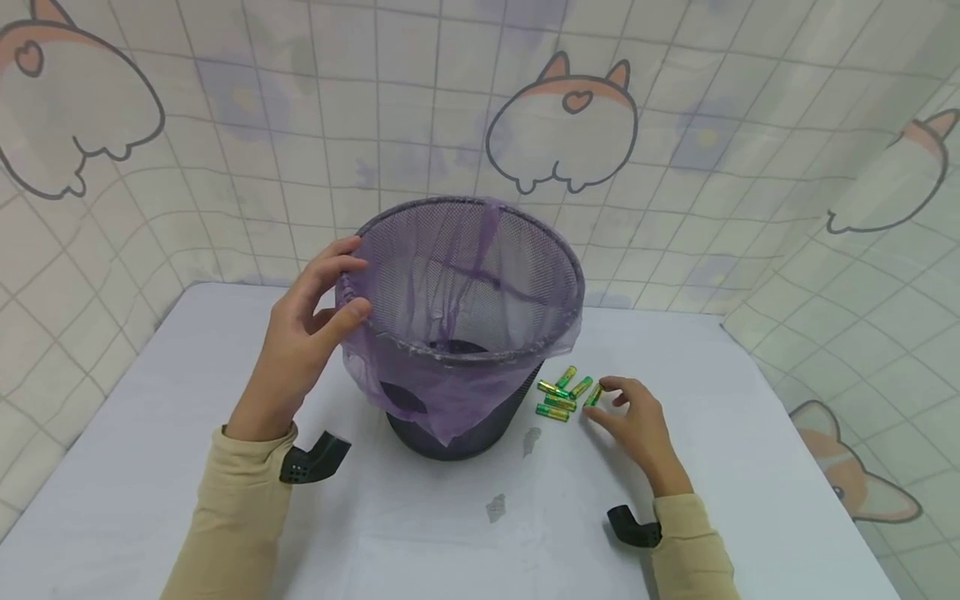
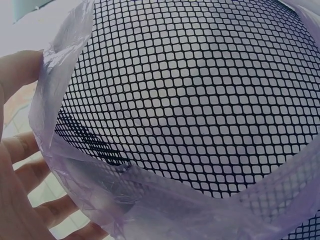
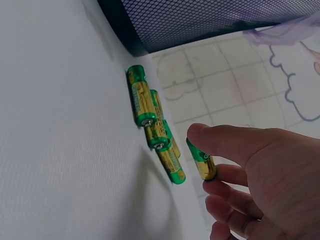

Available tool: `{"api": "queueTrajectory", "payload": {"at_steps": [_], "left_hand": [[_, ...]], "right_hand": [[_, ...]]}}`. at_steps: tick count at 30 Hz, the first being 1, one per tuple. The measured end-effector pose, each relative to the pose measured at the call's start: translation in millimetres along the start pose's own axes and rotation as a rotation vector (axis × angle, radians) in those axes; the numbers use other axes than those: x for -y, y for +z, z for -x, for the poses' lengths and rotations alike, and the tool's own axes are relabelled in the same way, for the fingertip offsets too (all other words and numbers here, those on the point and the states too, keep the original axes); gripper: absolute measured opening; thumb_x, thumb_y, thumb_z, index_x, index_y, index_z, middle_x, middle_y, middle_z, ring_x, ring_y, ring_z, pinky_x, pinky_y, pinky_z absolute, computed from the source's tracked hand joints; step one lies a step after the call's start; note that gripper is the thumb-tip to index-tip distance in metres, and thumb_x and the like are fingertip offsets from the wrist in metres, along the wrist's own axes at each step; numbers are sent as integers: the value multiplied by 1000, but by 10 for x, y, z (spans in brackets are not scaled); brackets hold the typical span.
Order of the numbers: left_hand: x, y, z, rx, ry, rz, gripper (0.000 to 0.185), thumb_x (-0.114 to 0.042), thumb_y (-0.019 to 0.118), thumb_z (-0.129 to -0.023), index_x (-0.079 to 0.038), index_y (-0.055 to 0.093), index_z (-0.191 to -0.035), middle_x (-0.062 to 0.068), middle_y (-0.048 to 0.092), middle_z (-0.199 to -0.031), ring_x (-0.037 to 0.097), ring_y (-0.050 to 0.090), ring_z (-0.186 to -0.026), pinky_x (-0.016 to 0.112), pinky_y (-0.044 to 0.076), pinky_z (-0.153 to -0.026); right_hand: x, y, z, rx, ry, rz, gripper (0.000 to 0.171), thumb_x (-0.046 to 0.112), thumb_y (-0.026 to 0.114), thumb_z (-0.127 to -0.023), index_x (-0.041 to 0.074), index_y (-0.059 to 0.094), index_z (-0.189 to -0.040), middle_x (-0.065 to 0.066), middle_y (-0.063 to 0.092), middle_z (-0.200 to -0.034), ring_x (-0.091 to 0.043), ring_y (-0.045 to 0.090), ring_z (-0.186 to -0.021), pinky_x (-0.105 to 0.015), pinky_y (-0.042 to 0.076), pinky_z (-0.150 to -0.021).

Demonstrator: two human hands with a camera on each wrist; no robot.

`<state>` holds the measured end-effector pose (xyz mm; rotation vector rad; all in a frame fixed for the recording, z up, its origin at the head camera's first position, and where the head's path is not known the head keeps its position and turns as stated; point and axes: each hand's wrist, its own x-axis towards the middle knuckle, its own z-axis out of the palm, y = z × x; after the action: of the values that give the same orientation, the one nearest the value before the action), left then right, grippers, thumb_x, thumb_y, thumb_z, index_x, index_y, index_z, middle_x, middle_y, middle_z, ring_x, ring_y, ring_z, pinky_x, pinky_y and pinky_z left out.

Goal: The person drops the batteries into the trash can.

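Batteries (image 1: 564, 395), green and gold, lie in a small cluster on the white table (image 1: 150, 467), just beside the foot of the black mesh bin (image 1: 465, 333) on its right. In the head view the right hand (image 1: 633, 421) rests on the table at the right edge of that cluster, thumb and forefinger closing on the outermost battery (image 1: 594, 395). The left hand (image 1: 307, 333) grips the bin's rim on the left, thumb on the outside and fingers curled over the purple bag (image 1: 450, 392) that lines it. As far as the bin's inside shows, nothing lies in it, so I judge the work barely begun: all the batteries are on the table and only one is being taken up.

From the left wrist, the mesh wall (image 2: 200, 100) fills the frame, with the bag's folded edge (image 2: 125, 200) along the rim. The left hand's fingers (image 2: 20, 150) are curled round that edge, holding it firmly.

From the right wrist, the right hand (image 3: 260, 175) pinches one battery (image 3: 202, 161) between thumb and forefinger; whether it has left the surface I cannot tell. The other batteries (image 3: 150, 115) lie touching one another in a loose row beside it, running toward the dark base of the bin (image 3: 125, 35). These are left to handle.
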<state>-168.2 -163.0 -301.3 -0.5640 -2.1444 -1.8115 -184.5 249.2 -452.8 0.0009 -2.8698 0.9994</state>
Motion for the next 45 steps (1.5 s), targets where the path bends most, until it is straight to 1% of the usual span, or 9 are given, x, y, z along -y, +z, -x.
{"api": "queueTrajectory", "payload": {"at_steps": [3, 11, 15, 23, 27, 32, 35, 38, 45], "left_hand": [[3, 3, -2, -2, -1, 6, 39, -11, 58, -94, -5, 51, -132, -6, 36, -154, 17, 30, -145, 20, 42, -96], [3, 11, -16, -6, 14, 5, 39, -11, 59, -94, -5, 51, -132, -5, 37, -154, 18, 31, -144, 19, 43, -95], [10, 5, -2, -4, 7, 4, 39, -11, 59, -94, -4, 51, -132, -5, 36, -154, 18, 31, -144, 19, 42, -95], [23, -1, 1, -10, 7, -10, 39, -11, 59, -94, -5, 50, -132, -6, 36, -154, 18, 32, -144, 20, 43, -95], [19, 2, -2, -8, 5, -9, 40, -12, 59, -94, -5, 51, -132, -6, 37, -154, 18, 32, -144, 19, 43, -95], [9, 9, -7, -10, 6, -7, 39, -12, 59, -94, -6, 51, -132, -7, 37, -154, 17, 32, -144, 19, 42, -95], [6, 10, -10, -11, 9, -5, 39, -12, 59, -94, -5, 51, -132, -7, 37, -154, 18, 32, -144, 20, 42, -96], [10, 8, -8, -13, 11, -13, 39, -12, 59, -94, -6, 51, -132, -7, 37, -154, 18, 32, -144, 21, 42, -97], [25, 9, -3, -12, 12, -26, 40, -12, 59, -94, -6, 51, -133, -7, 37, -154, 18, 32, -144, 21, 42, -97]], "right_hand": [[41, -7, 16, -3, -14, -2, 51, 23, 77, -82, 7, 58, -127, -13, 61, -123, -28, 57, -103, -36, 45, -79], [157, -60, 46, -55, -87, 9, 50, 23, 77, -81, 8, 59, -126, -11, 62, -121, -26, 58, -101, -37, 45, -78], [214, -83, 75, -74, -110, -2, 49, 22, 78, -81, 9, 60, -125, -11, 63, -120, -25, 58, -99, -37, 45, -77], [321, -113, 99, -128, -148, -9, 50, 20, 79, -80, 9, 61, -125, -10, 63, -119, -23, 58, -96, -41, 47, -78], [380, -147, 122, -172, -163, -1, 50, 19, 80, -78, 9, 61, -124, -9, 64, -118, -22, 58, -94, -38, 47, -75], [468, -215, 137, -222, -206, -9, 50, 16, 81, -77, 8, 62, -123, -9, 64, -115, -20, 57, -91, -35, 46, -72], [519, -247, 145, -234, -222, -19, 50, 16, 81, -77, 9, 63, -123, -9, 64, -115, -20, 57, -91, -34, 46, -71], [554, -264, 162, -236, -219, -20, 50, 16, 81, -77, 10, 63, -123, -9, 64, -116, -19, 56, -92, -32, 45, -71], [593, -289, 196, -262, -233, -31, 49, 15, 81, -77, 10, 63, -123, -9, 65, -116, -19, 56, -91, -30, 44, -70]]}}
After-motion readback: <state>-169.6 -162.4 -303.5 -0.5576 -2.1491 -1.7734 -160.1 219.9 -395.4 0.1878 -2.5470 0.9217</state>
